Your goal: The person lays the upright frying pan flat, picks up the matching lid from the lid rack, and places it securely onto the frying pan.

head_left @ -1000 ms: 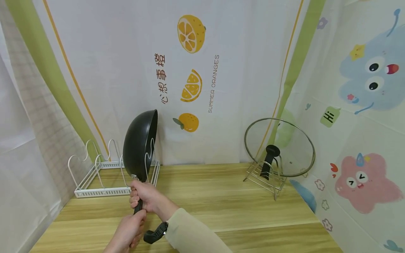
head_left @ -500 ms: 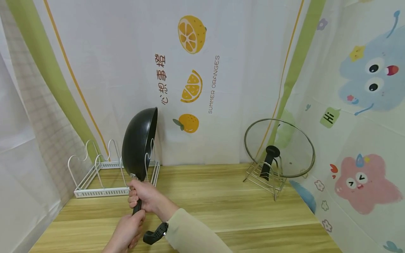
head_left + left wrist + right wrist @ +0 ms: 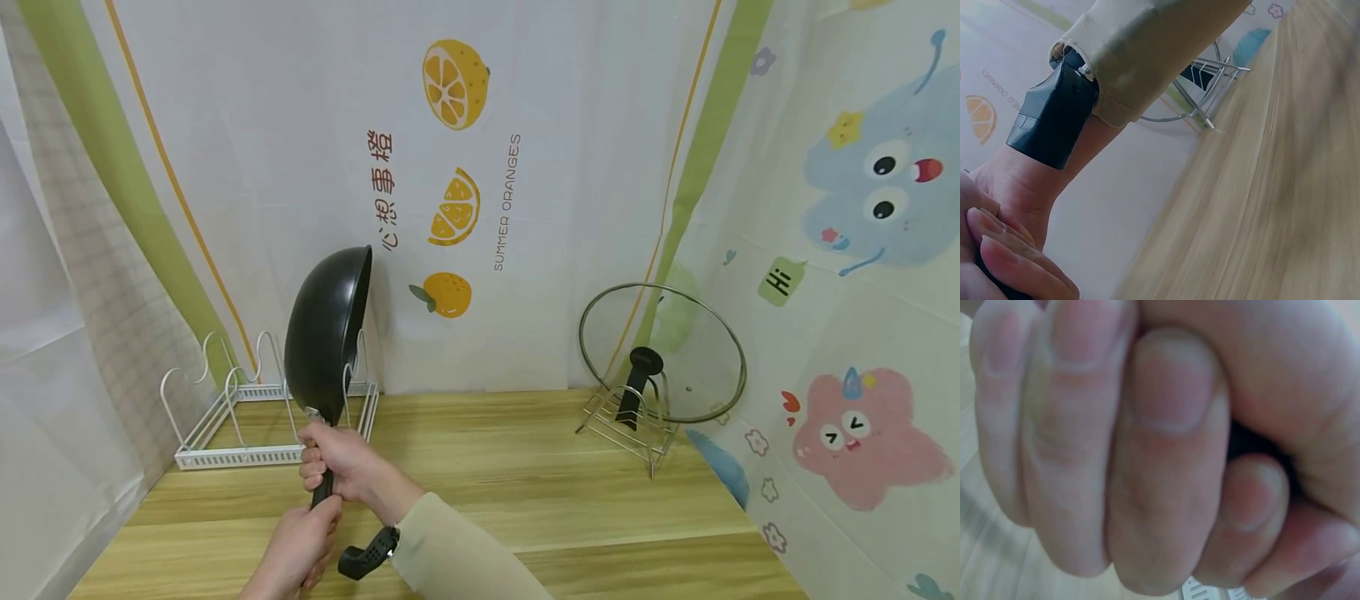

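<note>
A black wok (image 3: 318, 329) stands nearly on edge at the left in the head view, its bottom turned left and its hollow facing right. My right hand (image 3: 345, 460) grips the black handle (image 3: 322, 490) close below the wok's body. Lower down, my left hand (image 3: 298, 542) holds the handle's end, touching the right hand. Behind and around the wok is a white wire pan rack (image 3: 240, 455); one of its curved dividers passes in front of the wok's hollow. Curled fingers (image 3: 1166, 487) fill the right wrist view, with a little black handle between them.
A glass lid (image 3: 701, 367) with a black knob leans in a small silver wire stand (image 3: 651, 458) at the back right of the wooden table (image 3: 510, 475). Printed curtains (image 3: 592, 183) hang behind and at both sides.
Both hands have shifted slightly left with the wok, whose body has risen a little and leans somewhat more. The lid and the rack have stayed put.
</note>
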{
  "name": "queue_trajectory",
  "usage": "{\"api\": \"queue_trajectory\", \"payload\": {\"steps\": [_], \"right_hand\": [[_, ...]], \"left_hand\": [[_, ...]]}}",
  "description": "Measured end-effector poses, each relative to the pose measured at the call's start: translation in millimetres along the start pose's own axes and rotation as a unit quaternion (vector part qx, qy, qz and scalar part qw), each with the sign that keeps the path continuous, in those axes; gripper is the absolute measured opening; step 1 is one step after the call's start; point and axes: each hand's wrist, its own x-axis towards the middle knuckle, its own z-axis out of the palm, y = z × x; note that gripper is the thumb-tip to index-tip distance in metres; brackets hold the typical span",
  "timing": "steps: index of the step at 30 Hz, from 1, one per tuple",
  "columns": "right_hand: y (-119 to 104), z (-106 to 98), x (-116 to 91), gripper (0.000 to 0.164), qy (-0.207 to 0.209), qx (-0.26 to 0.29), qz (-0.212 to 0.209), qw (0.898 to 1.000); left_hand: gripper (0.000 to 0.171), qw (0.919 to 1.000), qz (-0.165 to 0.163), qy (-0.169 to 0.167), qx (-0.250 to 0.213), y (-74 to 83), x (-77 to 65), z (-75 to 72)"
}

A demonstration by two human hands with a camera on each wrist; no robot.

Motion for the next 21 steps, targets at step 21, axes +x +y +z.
{"api": "queue_trajectory", "payload": {"steps": [21], "right_hand": [[-11,9,-7,0.044,-0.018,-0.009,-0.004,1.000]], "left_hand": [[0.046,0.9999,-0.001,0.009,0.005,6.9,-3.8,-2.9]]}}
